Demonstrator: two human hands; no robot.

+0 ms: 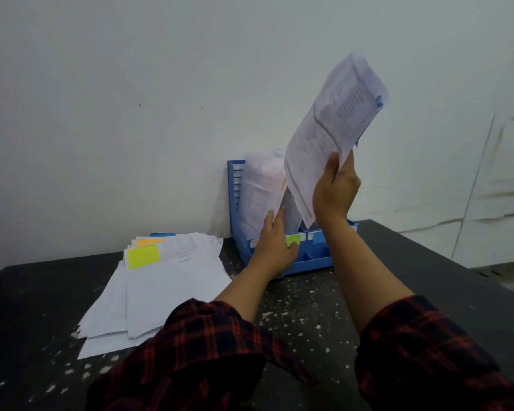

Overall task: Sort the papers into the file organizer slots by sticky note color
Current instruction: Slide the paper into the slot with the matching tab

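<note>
Blue note sheet [333,137]: pinched by right hand [334,192]; is best lowered edge-first
Left hand [275,244]: fingers straight, parting filed papers [260,191] in organizer [306,264]

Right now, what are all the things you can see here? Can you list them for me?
table: one, dark with pale specks, under everything.
file organizer: one, blue, standing at the back of the table by the wall.
filed papers: a few, white, upright in the file organizer.
paper pile: one loose stack, white, lying left of the file organizer.
sticky notes on the pile: yellow-green on top, an orange one behind it.
held papers: a few, white, a blue note at the far edge, raised above the file organizer.
left hand: one, fingers straight, at the filed papers.
right hand: one, gripping the held papers.
</note>
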